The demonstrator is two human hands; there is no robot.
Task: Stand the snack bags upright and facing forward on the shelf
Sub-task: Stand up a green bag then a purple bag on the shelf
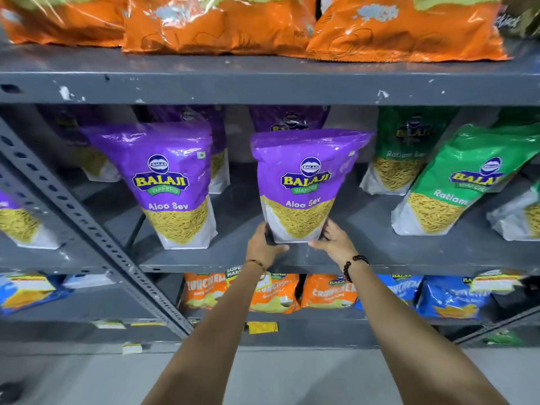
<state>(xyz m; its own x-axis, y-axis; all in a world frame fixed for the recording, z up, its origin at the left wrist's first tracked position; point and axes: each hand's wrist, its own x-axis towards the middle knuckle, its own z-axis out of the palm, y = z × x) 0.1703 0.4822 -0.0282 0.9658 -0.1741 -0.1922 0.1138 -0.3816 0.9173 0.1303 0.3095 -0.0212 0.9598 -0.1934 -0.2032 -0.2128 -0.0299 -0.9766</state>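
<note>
Near the middle shelf's (222,260) front edge, our left hand (264,244) and right hand (336,236) pinch the purple Aloo Sev bag's (304,185) bottom corners; it looks light, crinkly, slippery, upright.

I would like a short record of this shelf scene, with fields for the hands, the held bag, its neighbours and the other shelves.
left hand: grips held bag's lower left corner
right hand: grips its lower right corner
held bag: purple Aloo Sev, upright, label forward
left neighbour: purple Aloo Sev, upright
right neighbour: green bag, leaning
upper shelf: orange bags
lower shelf: orange and blue packets
</note>
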